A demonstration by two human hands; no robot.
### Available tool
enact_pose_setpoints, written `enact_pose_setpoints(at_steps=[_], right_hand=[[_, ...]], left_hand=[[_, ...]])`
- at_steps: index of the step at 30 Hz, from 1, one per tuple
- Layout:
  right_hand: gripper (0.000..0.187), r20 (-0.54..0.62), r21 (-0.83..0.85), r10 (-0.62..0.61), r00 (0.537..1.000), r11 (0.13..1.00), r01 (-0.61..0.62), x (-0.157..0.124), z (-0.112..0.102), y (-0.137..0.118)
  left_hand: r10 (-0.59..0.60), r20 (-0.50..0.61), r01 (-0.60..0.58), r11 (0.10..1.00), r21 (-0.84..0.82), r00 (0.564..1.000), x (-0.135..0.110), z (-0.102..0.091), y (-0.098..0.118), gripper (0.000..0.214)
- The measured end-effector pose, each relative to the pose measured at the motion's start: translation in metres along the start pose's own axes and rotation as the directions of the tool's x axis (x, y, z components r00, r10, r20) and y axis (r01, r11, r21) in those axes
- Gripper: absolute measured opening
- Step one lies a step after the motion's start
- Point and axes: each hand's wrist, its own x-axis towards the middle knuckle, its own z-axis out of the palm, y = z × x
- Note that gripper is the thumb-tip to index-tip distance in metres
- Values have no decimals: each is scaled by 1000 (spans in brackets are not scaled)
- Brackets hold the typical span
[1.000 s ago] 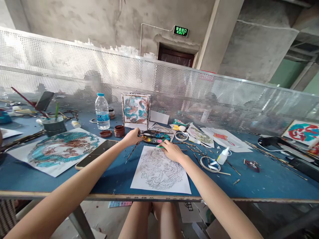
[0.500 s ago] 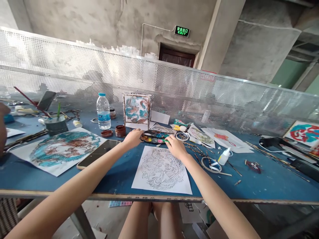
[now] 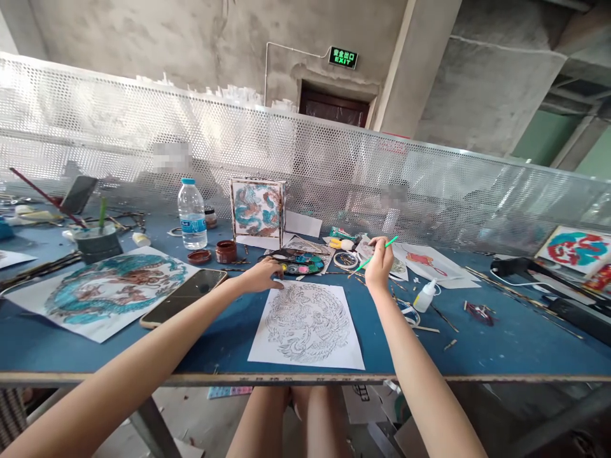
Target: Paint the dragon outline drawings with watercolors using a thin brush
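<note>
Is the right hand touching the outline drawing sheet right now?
Apart. The head view shows the right hand holding the green brush, with a strip of blue table between it and the sheet.

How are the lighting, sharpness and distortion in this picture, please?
Head view: daylight glares off the white perforated metal screen, washing out its left; wide-angle distortion tilts the grey concrete pillar; the right hand, its thin green brush and the black-and-white line drawing are sharp.
</note>
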Motion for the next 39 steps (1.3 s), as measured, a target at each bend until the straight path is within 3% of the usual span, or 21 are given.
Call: enact_pose_setpoints(at_steps=[2, 6, 10, 14, 21, 33, 36, 39], right_hand=[[42, -22, 43, 150, 988, 988, -149, 0, 3, 2], [47, 8, 131, 396, 918, 910, -393, 0, 7, 9], [49, 60, 134, 431, 900, 890, -435, -3, 10, 16], [48, 102, -18, 312, 944, 950, -312, -8, 11, 15], [39, 245, -254, 132, 961, 965, -68, -14, 10, 6], [29, 436, -166, -2, 900, 983, 82, -20, 15, 13], [26, 491, -134, -103, 865, 972, 192, -18, 14, 10], [27, 499, -205, -203, 843, 917, 342, -15, 11, 2]], left_hand=[[0, 9, 0, 1000, -1, 1000, 0, -1, 2, 32], [6, 40, -6, 1000, -5, 999, -2, -6, 9, 31], [-45, 77, 46, 999, -9, 996, -5, -8, 16, 41], [-111, 123, 112, 994, -1, 986, -8, -9, 21, 57], [-161, 202, 168, 986, -18, 966, -9, -13, 26, 52], [-168, 200, 183, 981, -57, 965, -5, -6, 17, 64], [-163, 203, 180, 982, -65, 965, -4, -7, 17, 63], [-164, 227, 183, 981, -64, 960, -5, -10, 19, 62]])
